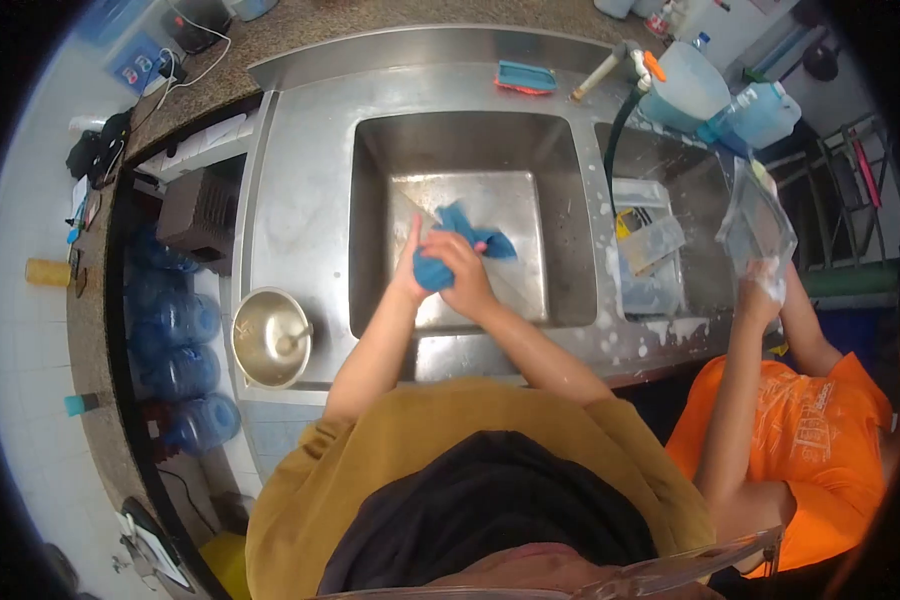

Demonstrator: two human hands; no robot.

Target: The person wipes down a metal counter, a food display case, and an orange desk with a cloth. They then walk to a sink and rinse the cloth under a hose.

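Note:
Over the left basin of a steel sink [310,240], a blue cloth [435,272] is bunched between my two hands. My left hand [410,262] presses against the cloth's left side, with a finger or thumb pointing up. Curled over the top of the cloth is my right hand [460,268]. Loose ends of the cloth hang out beyond my fingers towards the basin's middle. The underside of the cloth and some fingertips are hidden.
A metal bowl [271,338] sits left of the basin. A blue scrubber [525,77] lies behind it. At the right, a person in orange [790,430] holds a soapy clear container [758,222] beside the second basin, which holds plastic containers [650,290].

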